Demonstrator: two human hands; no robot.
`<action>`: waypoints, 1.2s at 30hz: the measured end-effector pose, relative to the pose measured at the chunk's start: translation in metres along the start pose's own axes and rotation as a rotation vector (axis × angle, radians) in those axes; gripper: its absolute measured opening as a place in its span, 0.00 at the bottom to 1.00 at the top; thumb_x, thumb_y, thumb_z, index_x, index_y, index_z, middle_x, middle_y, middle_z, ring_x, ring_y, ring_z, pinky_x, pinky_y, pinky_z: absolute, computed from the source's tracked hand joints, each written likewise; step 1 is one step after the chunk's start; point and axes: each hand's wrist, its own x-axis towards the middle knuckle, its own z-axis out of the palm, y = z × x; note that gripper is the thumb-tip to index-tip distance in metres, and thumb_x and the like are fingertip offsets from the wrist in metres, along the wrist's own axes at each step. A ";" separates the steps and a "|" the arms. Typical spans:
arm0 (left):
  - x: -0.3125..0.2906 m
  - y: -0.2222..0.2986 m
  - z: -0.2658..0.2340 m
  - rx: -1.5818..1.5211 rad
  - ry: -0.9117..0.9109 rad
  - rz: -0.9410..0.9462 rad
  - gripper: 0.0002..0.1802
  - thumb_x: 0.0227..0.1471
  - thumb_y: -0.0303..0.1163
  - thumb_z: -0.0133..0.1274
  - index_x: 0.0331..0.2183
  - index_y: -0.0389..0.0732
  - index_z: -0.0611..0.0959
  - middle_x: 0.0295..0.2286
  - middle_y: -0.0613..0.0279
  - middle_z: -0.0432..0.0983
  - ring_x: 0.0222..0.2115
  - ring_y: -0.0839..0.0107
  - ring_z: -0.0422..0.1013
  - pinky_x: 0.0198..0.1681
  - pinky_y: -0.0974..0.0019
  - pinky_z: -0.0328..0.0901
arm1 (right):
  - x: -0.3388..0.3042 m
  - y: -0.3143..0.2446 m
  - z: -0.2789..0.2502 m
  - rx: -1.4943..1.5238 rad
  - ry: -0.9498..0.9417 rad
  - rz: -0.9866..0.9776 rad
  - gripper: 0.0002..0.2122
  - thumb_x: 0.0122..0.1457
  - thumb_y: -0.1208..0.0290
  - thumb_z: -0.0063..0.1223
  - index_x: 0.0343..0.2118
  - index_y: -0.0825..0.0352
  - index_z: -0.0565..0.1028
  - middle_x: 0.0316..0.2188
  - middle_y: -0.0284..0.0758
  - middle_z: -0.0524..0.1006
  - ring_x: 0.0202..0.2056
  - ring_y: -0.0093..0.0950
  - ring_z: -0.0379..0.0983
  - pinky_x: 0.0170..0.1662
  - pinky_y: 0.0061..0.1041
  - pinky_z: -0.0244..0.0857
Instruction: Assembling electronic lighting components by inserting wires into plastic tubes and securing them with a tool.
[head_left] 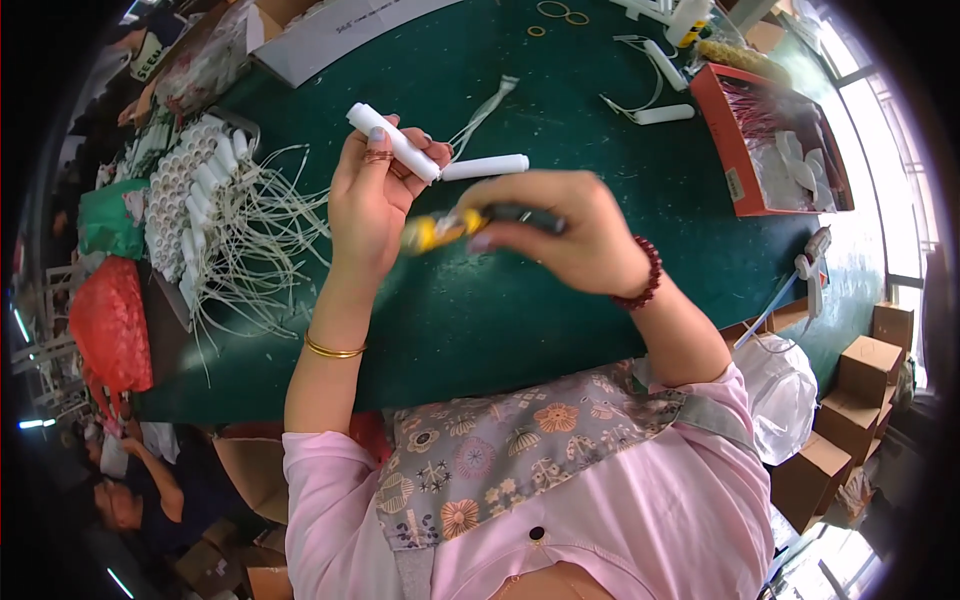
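L hand (372, 205) pinches 1 white tube (392, 142); R hand (565, 232) grips a yellow-tipped tool (470, 224), blurred, over green surface (560, 80) w/ wired tubes (205, 190) nearby.

A dark green surface (560, 90) fills the middle of the room, daylight pours through windows (885, 150) on the right, and brown cardboard boxes (850, 400) stack below them.

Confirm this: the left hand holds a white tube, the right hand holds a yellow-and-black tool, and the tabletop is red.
Not quite. The head view shows the tabletop is dark green, not red. The left hand does hold a white tube, and the right hand a yellow-and-black tool.
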 end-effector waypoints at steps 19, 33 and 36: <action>-0.036 0.016 -0.041 0.682 -0.101 0.530 0.19 0.67 0.31 0.49 0.55 0.35 0.69 0.43 0.53 0.75 0.41 0.68 0.73 0.47 0.67 0.68 | 0.011 0.045 -0.003 -0.479 0.260 0.066 0.10 0.60 0.79 0.60 0.44 0.69 0.81 0.34 0.36 0.82 0.33 0.23 0.78 0.38 0.20 0.70; -0.039 -0.003 -0.021 1.413 -0.229 0.472 0.17 0.53 0.24 0.55 0.47 0.37 0.76 0.31 0.54 0.76 0.32 0.53 0.72 0.35 0.55 0.65 | 0.013 0.037 -0.004 -1.011 0.215 -0.244 0.14 0.55 0.81 0.58 0.44 0.65 0.83 0.40 0.36 0.83 0.41 0.34 0.80 0.49 0.33 0.72; -0.040 -0.007 -0.016 1.292 -0.185 0.458 0.15 0.53 0.26 0.56 0.45 0.37 0.77 0.32 0.53 0.76 0.32 0.53 0.72 0.35 0.56 0.66 | 0.012 0.033 0.025 -0.847 0.139 -0.272 0.19 0.52 0.86 0.53 0.47 0.66 0.81 0.46 0.38 0.82 0.47 0.36 0.80 0.53 0.34 0.72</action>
